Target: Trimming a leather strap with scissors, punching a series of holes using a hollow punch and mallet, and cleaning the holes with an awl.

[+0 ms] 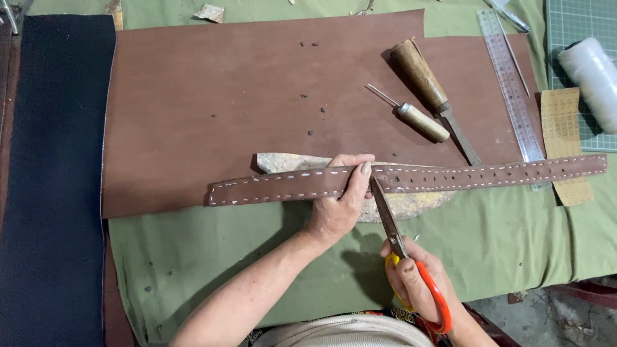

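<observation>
Across the lower edge of a large flat brown leather sheet (257,96), a long narrow brown leather strap with white stitching and punched holes (450,177) is laid, partly over a pale stone slab (411,204). The strap is pinched by the left hand (337,199) — thumb underneath, fingers curled over its top edge. Orange-handled scissors (402,257) are gripped in the right hand (418,283), their blades nearly closed and the tip touching the strap just beside the left fingers. Farther up the sheet, a wooden-handled chisel (430,87) and a small wooden-handled awl (418,119) are seen — a clear plastic ruler (511,83) lies to their right.
</observation>
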